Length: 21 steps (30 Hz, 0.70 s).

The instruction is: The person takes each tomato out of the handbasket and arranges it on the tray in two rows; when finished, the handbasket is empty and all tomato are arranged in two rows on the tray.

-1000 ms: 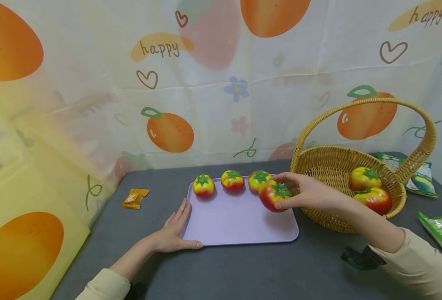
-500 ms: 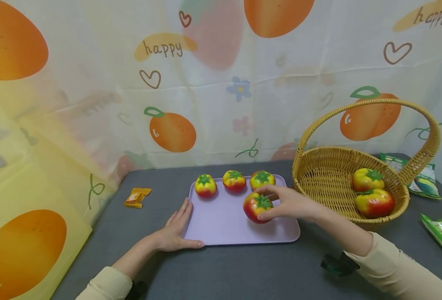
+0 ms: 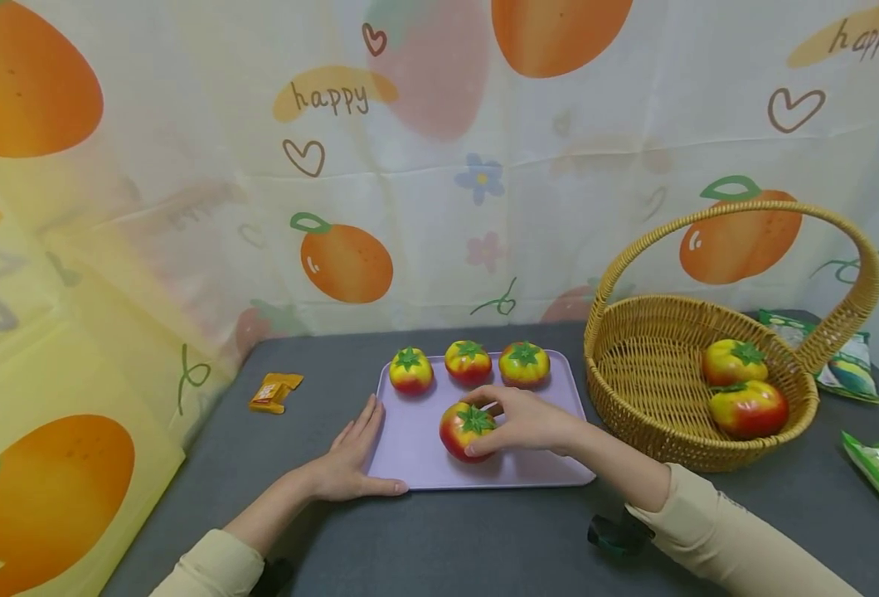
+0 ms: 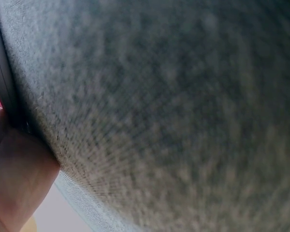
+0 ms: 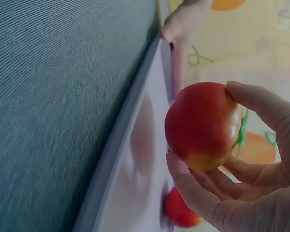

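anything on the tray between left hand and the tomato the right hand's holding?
Nothing: head view shows bare purple tray between the left hand and the held tomato in the right hand.

Right hand (image 3: 523, 423) grips a toy tomato (image 3: 465, 429) over the lilac tray (image 3: 424, 460).
Left hand (image 3: 350, 460) rests flat at the tray's lower-left edge.

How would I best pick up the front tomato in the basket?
Come from above and wrap your fingers around the round sides of the front tomato. It sits stalk-up in the open basket, with another tomato close behind, so the top is the freest way in, probably.
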Motion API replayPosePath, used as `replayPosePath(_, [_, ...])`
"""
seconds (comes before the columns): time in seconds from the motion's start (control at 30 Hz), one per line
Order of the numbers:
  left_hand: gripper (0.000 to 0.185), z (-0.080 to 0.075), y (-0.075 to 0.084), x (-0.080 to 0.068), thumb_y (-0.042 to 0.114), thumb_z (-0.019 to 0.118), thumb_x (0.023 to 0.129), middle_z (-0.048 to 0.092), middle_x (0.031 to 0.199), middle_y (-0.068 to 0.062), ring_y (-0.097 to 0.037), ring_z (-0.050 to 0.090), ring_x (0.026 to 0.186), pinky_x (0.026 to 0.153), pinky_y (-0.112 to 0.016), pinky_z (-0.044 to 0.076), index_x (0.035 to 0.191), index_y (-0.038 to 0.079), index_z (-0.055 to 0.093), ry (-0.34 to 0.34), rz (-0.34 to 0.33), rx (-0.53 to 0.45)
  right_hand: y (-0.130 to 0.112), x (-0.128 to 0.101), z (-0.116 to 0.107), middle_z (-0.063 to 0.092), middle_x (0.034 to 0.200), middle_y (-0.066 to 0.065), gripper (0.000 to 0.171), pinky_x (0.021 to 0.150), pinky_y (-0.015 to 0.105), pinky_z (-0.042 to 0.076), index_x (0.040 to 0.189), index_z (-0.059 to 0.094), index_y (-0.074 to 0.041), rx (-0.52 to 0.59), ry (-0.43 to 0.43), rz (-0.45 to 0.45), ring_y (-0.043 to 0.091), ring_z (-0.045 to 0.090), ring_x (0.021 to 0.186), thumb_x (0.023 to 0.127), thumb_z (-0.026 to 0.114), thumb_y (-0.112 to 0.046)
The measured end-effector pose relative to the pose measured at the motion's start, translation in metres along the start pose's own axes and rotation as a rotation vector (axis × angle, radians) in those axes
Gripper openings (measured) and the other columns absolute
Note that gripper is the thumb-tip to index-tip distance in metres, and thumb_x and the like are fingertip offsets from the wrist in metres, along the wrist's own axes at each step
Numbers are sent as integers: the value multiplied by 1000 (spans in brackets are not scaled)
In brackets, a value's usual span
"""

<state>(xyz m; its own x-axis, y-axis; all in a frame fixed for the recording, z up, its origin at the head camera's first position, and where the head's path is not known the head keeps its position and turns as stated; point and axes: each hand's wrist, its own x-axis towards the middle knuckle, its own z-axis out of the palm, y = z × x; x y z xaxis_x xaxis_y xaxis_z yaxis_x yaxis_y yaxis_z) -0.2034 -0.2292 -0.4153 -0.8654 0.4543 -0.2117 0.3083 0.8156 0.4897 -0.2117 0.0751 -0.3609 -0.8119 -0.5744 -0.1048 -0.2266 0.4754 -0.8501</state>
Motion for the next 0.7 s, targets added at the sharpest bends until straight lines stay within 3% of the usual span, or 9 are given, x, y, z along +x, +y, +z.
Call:
replayPosePath(0.5, [120, -1, 0, 2, 62, 66, 70, -16, 152, -10, -27, -3, 139, 108, -50, -1, 146, 6, -8, 7, 27, -25, -17, 31, 31, 57, 118, -1, 57, 89, 35, 44, 122, 55, -17, -124, -30, -20, 16, 52, 100, 73, 75, -38])
replayPosePath(0.7, [122, -1, -2, 0, 60, 68, 70, -17, 152, -11, -29, -3, 139, 108, -52, -1, 145, 6, -11, 2, 33, -33, -21, 41, 39, 58, 117, -2, 58, 85, 31, 46, 123, 55, -16, -125, -32, -24, 15, 54, 98, 73, 74, -40])
